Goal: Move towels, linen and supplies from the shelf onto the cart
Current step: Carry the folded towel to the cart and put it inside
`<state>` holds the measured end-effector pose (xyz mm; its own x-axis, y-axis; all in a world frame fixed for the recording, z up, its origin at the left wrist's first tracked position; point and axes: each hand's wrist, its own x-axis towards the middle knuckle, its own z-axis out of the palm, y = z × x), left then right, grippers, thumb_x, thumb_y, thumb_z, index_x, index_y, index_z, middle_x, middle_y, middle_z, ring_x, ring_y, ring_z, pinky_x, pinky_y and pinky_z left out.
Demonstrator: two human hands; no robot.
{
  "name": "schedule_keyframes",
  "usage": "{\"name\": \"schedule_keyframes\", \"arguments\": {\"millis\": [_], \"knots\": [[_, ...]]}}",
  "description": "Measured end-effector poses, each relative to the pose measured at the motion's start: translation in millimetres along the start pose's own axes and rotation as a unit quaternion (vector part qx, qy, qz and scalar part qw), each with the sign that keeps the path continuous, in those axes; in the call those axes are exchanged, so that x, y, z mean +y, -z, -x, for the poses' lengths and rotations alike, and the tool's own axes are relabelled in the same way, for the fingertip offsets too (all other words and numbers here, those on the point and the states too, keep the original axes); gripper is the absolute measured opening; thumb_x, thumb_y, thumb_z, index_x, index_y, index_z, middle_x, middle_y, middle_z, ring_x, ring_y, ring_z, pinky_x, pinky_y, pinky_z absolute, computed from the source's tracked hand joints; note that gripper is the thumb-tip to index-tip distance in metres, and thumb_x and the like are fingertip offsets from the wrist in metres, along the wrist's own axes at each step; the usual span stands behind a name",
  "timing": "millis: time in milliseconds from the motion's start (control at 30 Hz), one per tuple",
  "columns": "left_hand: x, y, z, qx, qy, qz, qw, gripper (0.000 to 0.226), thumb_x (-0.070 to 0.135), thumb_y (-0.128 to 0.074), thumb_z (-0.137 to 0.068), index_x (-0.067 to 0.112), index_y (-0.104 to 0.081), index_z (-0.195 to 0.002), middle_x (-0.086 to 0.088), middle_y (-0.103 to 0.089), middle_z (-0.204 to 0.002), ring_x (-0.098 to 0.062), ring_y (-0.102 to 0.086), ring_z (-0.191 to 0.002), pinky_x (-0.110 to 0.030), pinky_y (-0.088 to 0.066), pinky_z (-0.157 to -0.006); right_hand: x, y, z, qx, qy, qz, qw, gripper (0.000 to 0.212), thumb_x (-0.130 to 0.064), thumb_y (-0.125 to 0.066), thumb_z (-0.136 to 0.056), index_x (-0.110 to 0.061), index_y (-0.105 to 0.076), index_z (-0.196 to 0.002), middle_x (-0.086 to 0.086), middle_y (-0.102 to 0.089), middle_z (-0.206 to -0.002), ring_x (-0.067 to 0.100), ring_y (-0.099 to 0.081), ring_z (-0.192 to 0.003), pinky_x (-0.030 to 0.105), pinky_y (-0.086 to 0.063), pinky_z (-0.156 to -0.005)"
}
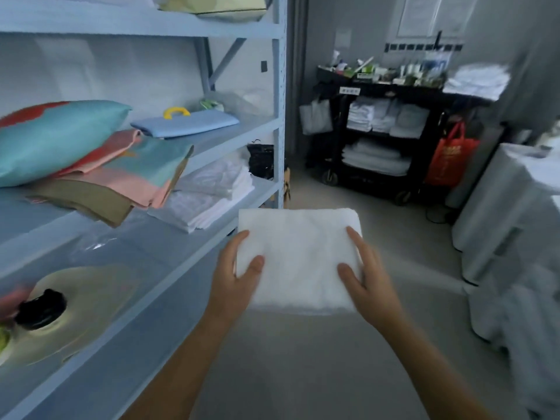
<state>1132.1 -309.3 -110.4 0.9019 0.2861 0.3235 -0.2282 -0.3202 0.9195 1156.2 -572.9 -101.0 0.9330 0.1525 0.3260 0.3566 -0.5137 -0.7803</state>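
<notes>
A folded white towel (298,256) is held in front of me above the floor, just off the shelf's front edge. My left hand (238,274) grips its left side with the thumb on top, and my right hand (368,275) grips its right side the same way. The pale blue metal shelf (169,234) runs along my left with a stack of white linen (212,195) on it. The black cart (391,137) stands across the room at the back, with white towels on its two lower levels and small supplies on top.
On the shelf lie a teal and red pillow (57,137), pink and teal folded cloths (133,180), a blue folder with a yellow handle (185,122) and a pale bag with a black cap (45,310). A red bag (451,159) hangs by the cart. White appliances (509,213) stand at right.
</notes>
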Motion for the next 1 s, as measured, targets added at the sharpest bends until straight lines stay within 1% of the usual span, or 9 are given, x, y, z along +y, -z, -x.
{"name": "schedule_keyframes", "arguments": {"millis": [100,233,367,467,600,700,800,900,1000], "knots": [[-13.4,-25.8,-49.1,-0.029,-0.007,0.018,0.999,0.046,0.024,-0.066,-0.094,0.032,-0.051,-0.136,0.022,-0.048,-0.138,0.016,-0.043,-0.122,0.002,-0.033,-0.092,15.0,3.6,-36.2,0.033,-0.011,0.017,0.999,0.065,-0.034,-0.056,-0.097,-0.042,-0.022,-0.152,-0.017,-0.037,-0.139,-0.022,-0.034,-0.120,0.015,-0.033,-0.100],[-23.5,-63.7,-105.7,-0.068,-0.007,0.030,0.997,0.048,0.026,-0.066,-0.094,0.031,-0.050,-0.139,0.025,-0.045,-0.140,0.019,-0.039,-0.125,-0.001,-0.031,-0.098,39.2,10.4,-74.4,0.067,-0.056,0.018,0.996,0.064,-0.036,-0.057,-0.097,-0.046,-0.024,-0.150,-0.018,-0.037,-0.141,-0.025,-0.034,-0.117,0.017,-0.035,-0.098],[-40.0,-109.2,-158.5,-0.113,0.008,0.029,0.993,0.049,0.025,-0.065,-0.095,0.035,-0.048,-0.140,0.022,-0.046,-0.143,0.006,-0.041,-0.133,-0.024,-0.034,-0.110,78.3,19.4,-114.1,0.089,-0.101,0.020,0.991,0.062,-0.037,-0.058,-0.095,-0.052,-0.027,-0.146,-0.019,-0.040,-0.140,-0.006,-0.045,-0.119,0.027,-0.041,-0.100],[-64.3,-154.2,-201.7,-0.145,0.022,0.033,0.989,0.045,0.024,-0.063,-0.096,0.034,-0.050,-0.138,0.022,-0.048,-0.142,0.001,-0.043,-0.133,-0.030,-0.037,-0.112,123.8,26.0,-149.6,0.098,-0.133,0.022,0.986,0.061,-0.037,-0.061,-0.093,-0.054,-0.030,-0.144,-0.017,-0.045,-0.138,0.004,-0.052,-0.115,0.030,-0.047,-0.097],[-96.3,-225.0,-264.5,-0.173,0.039,0.023,0.984,0.042,0.022,-0.064,-0.095,0.029,-0.054,-0.135,0.030,-0.049,-0.136,0.013,-0.042,-0.127,-0.025,-0.036,-0.111,194.9,35.3,-207.1,0.126,-0.164,0.015,0.978,0.060,-0.036,-0.065,-0.091,-0.055,-0.037,-0.140,-0.017,-0.052,-0.129,0.000,-0.055,-0.102,0.025,-0.047,-0.087],[-108.8,-275.2,-316.7,-0.196,0.048,0.007,0.979,0.042,0.025,-0.063,-0.096,0.031,-0.052,-0.136,0.038,-0.045,-0.132,0.026,-0.037,-0.120,-0.011,-0.033,-0.102,242.4,47.4,-259.7,0.134,-0.190,-0.006,0.972,0.058,-0.036,-0.065,-0.091,-0.055,-0.040,-0.139,-0.015,-0.056,-0.120,-0.001,-0.055,-0.094,0.019,-0.044,-0.080],[-107.9,-318.8,-377.5,-0.193,0.033,0.000,0.981,0.041,0.026,-0.062,-0.096,0.030,-0.053,-0.136,0.039,-0.043,-0.132,0.029,-0.035,-0.119,0.000,-0.029,-0.095,274.2,66.5,-325.1,0.133,-0.188,-0.018,0.973,0.056,-0.035,-0.064,-0.092,-0.054,-0.041,-0.139,-0.016,-0.054,-0.103,-0.003,-0.055,-0.079,0.012,-0.044,-0.070],[-103.2,-352.0,-438.7,-0.190,0.028,0.001,0.981,0.040,0.027,-0.059,-0.098,0.030,-0.052,-0.137,0.039,-0.041,-0.132,0.032,-0.032,-0.117,0.004,-0.028,-0.090,296.1,84.0,-397.6,0.136,-0.184,-0.014,0.973,0.054,-0.037,-0.062,-0.092,-0.057,-0.041,-0.137,-0.017,-0.058,-0.111,0.004,-0.053,-0.071,0.019,-0.047,-0.070],[-106.8,-382.0,-502.0,-0.175,0.013,-0.002,0.984,0.040,0.031,-0.056,-0.100,0.029,-0.051,-0.139,0.039,-0.040,-0.133,0.030,-0.031,-0.120,0.001,-0.027,-0.093,315.1,96.6,-469.3,0.131,-0.167,-0.020,0.977,0.051,-0.037,-0.060,-0.094,-0.058,-0.041,-0.136,-0.020,-0.056,-0.119,0.010,-0.052,-0.069,0.028,-0.051,-0.073]]}}
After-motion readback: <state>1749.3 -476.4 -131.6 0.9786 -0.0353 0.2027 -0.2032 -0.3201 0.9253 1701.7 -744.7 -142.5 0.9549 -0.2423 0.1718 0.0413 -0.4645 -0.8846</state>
